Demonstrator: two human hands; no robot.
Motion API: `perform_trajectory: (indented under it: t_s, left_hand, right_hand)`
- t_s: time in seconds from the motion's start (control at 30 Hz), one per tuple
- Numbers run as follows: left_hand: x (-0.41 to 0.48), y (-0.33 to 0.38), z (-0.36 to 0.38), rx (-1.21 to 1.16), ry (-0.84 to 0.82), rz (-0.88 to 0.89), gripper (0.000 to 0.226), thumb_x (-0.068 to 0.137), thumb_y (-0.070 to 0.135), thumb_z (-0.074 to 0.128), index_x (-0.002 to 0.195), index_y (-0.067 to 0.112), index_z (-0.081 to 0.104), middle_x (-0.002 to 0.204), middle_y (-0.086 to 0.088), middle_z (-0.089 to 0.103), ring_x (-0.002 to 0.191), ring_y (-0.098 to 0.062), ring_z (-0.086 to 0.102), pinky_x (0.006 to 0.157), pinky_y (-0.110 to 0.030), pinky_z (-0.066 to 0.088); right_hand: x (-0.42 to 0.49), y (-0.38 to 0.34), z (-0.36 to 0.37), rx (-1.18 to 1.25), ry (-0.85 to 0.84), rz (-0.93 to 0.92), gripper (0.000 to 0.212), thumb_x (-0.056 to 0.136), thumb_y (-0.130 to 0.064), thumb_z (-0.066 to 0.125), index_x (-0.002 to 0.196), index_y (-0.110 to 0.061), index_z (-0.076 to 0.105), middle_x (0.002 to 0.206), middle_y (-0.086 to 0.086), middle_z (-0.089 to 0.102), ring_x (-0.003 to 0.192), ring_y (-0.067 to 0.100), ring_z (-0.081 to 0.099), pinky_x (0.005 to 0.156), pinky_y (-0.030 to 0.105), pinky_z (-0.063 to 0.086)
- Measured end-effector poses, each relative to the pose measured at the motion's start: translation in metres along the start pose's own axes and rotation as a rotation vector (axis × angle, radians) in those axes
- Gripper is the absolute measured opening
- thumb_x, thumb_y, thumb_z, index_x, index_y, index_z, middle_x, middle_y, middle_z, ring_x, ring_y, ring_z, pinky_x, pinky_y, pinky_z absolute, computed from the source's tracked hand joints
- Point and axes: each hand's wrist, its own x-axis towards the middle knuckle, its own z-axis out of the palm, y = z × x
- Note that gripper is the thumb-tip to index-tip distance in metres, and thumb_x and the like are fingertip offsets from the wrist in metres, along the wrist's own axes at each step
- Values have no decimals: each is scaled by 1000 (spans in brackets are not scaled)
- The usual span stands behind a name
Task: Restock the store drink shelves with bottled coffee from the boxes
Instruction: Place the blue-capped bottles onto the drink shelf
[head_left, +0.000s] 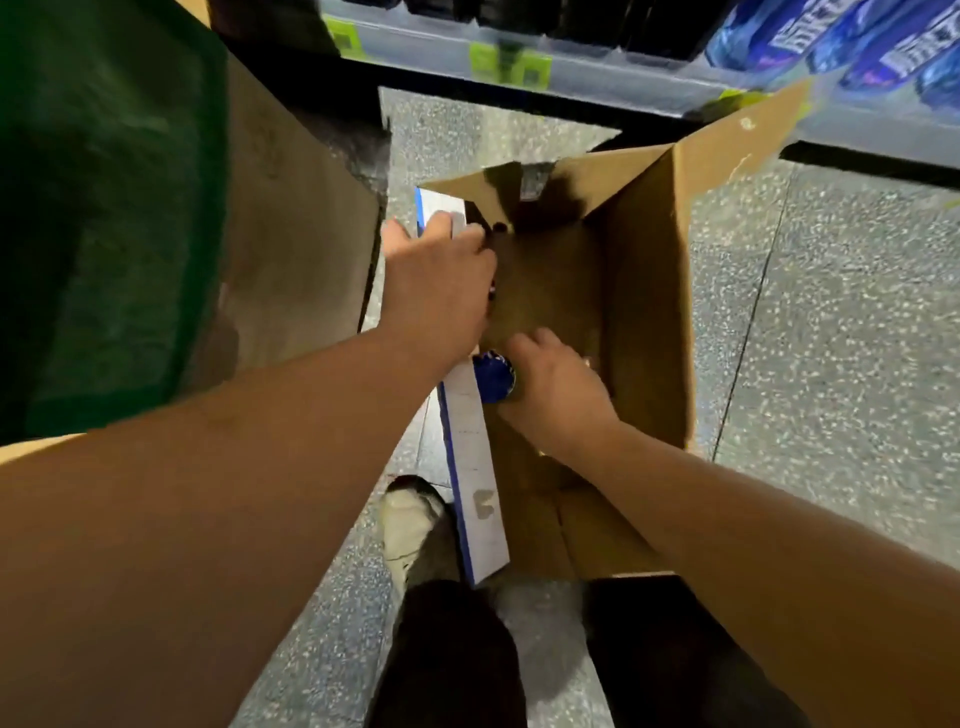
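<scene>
An open cardboard box (644, 322) stands on the floor below me, its inside mostly dark and bare. Its left flap (475, 483) is white with a blue edge. My right hand (558, 395) is inside the box, fingers curled round a bottle with a blue cap (493, 376) near the left wall. My left hand (436, 280) reaches over the left rim with its fingers curled down into the box at a dark bottle that is mostly hidden; whether it holds it is unclear. The shelf (571, 78) runs across the top.
A second, taller cardboard box (291, 234) stands at the left, beside a green surface (104, 208). Blue-labelled bottles (857, 47) lie on the shelf at the top right, dark bottles further left. My shoe (410, 525) is by the box. Speckled floor lies to the right.
</scene>
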Motion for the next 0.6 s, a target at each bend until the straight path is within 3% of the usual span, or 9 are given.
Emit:
perform_trajectory:
  t_s: [0.13, 0.23, 0.33, 0.4, 0.5, 0.6]
  left_hand:
    - [7, 4, 17, -6, -143, -55, 38, 88, 34, 57, 124, 23, 54, 131, 0, 40, 120, -25, 39, 91, -50, 37]
    - [12, 9, 29, 7, -122, -67, 34, 91, 29, 53, 123, 20, 52, 128, -3, 40, 119, -27, 37, 89, -47, 38]
    - [12, 11, 31, 35, -96, -57, 27, 93, 22, 45, 119, 19, 52, 117, -1, 50, 119, -27, 37, 86, -44, 36]
    - [11, 13, 31, 44, -100, -45, 26, 94, 20, 40, 119, 20, 51, 116, -1, 53, 121, -27, 36, 92, -45, 33]
    - [9, 19, 26, 14, -117, -20, 25, 97, 24, 41, 120, 19, 50, 120, -3, 54, 124, -26, 34, 104, -49, 25]
    - [-4, 26, 13, 21, -120, 79, 28, 96, 29, 45, 121, 16, 46, 122, -6, 52, 123, -25, 35, 106, -50, 23]
  right_hand:
    - [9, -7, 28, 10, 117, -79, 42, 84, -18, 66, 124, -24, 55, 111, 2, 51, 99, 20, 52, 81, 34, 52]
    - [14, -9, 40, -22, 162, -96, 40, 85, -17, 66, 123, -23, 56, 111, 2, 51, 98, 20, 48, 82, 35, 51]
    - [17, -7, 41, -72, 185, -110, 36, 85, -15, 65, 119, -20, 55, 109, 4, 48, 94, 20, 48, 72, 30, 48]
    - [15, -5, 39, -69, 181, -87, 34, 86, -14, 63, 118, -18, 52, 110, 5, 46, 92, 19, 48, 67, 27, 43]
    - [5, 1, 26, 14, 188, 8, 34, 86, -15, 64, 117, -17, 49, 114, 4, 45, 88, 15, 50, 72, 23, 45]
    - [-7, 4, 6, 10, 196, 59, 31, 89, -20, 63, 115, -16, 46, 117, 4, 43, 76, 11, 46, 64, 21, 41]
